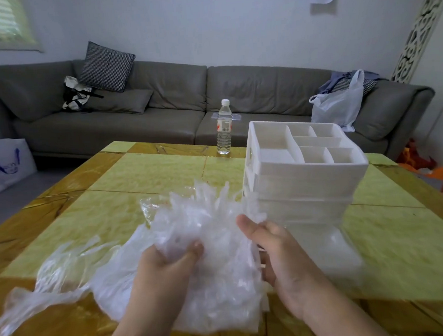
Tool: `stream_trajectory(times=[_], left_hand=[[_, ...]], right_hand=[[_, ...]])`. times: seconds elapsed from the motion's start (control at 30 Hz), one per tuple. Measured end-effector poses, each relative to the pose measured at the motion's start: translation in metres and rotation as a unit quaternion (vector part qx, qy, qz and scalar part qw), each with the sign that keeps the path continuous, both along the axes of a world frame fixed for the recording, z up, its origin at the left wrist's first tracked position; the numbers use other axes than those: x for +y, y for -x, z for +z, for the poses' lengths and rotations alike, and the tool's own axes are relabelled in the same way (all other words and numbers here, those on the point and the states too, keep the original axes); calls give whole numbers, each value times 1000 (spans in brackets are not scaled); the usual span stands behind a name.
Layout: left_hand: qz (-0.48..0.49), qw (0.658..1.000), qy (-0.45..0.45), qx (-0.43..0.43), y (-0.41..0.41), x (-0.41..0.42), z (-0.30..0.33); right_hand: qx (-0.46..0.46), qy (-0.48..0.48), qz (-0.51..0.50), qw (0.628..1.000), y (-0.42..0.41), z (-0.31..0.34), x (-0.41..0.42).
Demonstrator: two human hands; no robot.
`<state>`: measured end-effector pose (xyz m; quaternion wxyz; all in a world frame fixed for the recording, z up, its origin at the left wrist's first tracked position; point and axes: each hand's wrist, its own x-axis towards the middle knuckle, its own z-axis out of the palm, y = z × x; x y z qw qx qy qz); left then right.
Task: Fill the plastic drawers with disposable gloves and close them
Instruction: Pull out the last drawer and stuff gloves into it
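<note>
Nearest the person, both hands work a big crumpled heap of disposable gloves (208,260) lying on the green-and-amber table (147,178). The left hand (167,266) is dug into the heap, fingers and thumb curled round a bunch of film. The right hand (270,245) holds the heap's right edge, thumb on top, fingers wrapped under and mostly hidden. Loose clear plastic (52,279) trails off to the left. The gloves look nearly weightless, limp, slick and clingy; they will likely slide apart and spring back up, so a full bunching grasp round the middle of a wad seems wiser than a pinch at the fingertips. Just beyond stands the white plastic drawers unit (305,185), compartmented tray on top; whether a drawer stands open I cannot tell. Farther off: a water bottle (224,128), then a grey sofa (158,106).
</note>
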<state>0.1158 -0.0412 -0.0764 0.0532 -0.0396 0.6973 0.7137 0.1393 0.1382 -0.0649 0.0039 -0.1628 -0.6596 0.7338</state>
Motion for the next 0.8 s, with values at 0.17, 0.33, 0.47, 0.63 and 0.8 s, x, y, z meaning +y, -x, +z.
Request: stream_trajectory(times=[0.17,0.33,0.47,0.63,0.8], left_hand=[[45,998,-4,38,-4,0,9],[50,997,-40,-41,6,-6,8],[66,997,37,-3,9,-11,15],[-60,979,103,167,-8,-8,21],[-227,971,-37,61,-9,6,6]], right_hand=[[-23,-54,42,997,-5,-7,-8],[28,-54,-3,998,-6,-4,-6],[68,-102,-57,991,-6,4,2],[142,-200,-55,968,-13,15,-4],[165,-313,21,935,-24,15,-26]])
